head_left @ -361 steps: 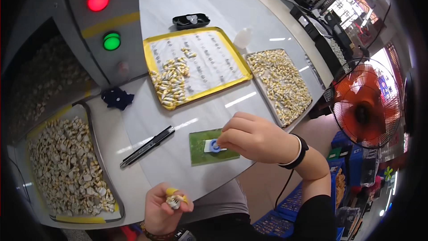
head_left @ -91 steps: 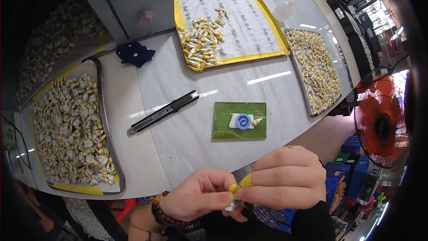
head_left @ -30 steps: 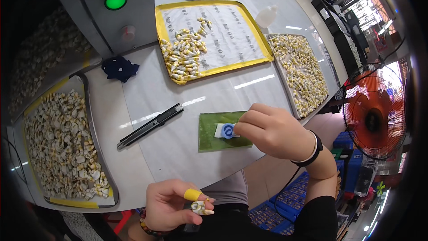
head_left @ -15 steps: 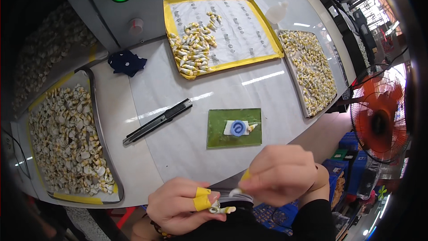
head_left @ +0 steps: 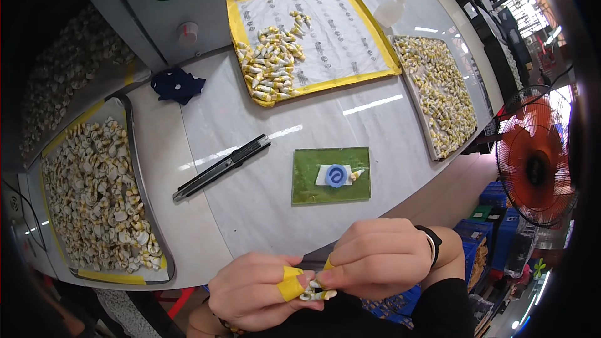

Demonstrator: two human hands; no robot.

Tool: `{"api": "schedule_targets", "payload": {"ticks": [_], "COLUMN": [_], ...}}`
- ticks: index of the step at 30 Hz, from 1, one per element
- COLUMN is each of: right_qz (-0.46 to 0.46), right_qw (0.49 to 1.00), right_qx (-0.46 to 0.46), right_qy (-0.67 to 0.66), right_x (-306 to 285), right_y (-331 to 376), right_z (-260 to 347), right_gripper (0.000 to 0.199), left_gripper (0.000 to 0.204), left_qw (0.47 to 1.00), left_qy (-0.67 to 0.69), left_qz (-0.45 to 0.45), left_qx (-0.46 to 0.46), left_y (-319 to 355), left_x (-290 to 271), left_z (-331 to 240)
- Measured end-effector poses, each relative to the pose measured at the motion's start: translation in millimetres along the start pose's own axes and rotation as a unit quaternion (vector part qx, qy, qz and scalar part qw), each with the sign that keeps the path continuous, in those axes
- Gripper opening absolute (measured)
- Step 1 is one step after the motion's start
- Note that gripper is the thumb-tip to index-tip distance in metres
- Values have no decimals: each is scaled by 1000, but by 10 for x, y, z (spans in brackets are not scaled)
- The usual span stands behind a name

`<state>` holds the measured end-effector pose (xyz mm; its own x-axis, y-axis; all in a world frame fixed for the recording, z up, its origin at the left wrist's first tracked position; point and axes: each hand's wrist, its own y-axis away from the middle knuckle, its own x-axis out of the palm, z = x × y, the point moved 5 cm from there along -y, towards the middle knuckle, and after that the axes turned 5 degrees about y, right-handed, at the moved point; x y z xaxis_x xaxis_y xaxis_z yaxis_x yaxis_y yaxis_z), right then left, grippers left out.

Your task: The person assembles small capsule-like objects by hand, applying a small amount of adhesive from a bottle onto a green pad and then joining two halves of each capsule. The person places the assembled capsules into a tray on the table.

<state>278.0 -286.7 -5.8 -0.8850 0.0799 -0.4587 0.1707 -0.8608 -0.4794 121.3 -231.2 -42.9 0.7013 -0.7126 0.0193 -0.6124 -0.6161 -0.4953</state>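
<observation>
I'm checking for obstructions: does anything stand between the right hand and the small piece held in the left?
Nothing visible does. The right hand is right up at the small white-and-yellow piece that the left hand pinches. The black cutter and green plate lie farther off on the table, apart from both hands.

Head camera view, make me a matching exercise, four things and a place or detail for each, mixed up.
1. Left hand
2. Right hand
3. Knife
4. Small shell-like piece

A. Black band at the wrist
B. Where the hands meet
C. Yellow bands on two fingers
D. Left of the green board

Pairs: 1-C, 2-A, 3-D, 4-B
</observation>
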Motion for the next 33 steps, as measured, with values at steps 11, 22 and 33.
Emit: {"api": "schedule_targets", "payload": {"ticks": [11, 22, 33], "right_qz": [21, 41, -20], "right_qw": [999, 998, 991], "right_qx": [-4, -5, -7], "right_qy": [31, 45, 132], "right_x": [-14, -28, -39], "right_y": [-33, -26, 60], "right_z": [38, 96, 172], "right_gripper": [19, 17, 18], "left_gripper": [28, 36, 41], "left_qw": [1000, 999, 991], "left_qy": [-4, 6, -131], "left_qz": [13, 25, 27], "left_qx": [6, 37, 15], "left_y": [-26, -38, -7], "left_x": [-22, -32, -26], "left_z": [-84, -105, -68]}}
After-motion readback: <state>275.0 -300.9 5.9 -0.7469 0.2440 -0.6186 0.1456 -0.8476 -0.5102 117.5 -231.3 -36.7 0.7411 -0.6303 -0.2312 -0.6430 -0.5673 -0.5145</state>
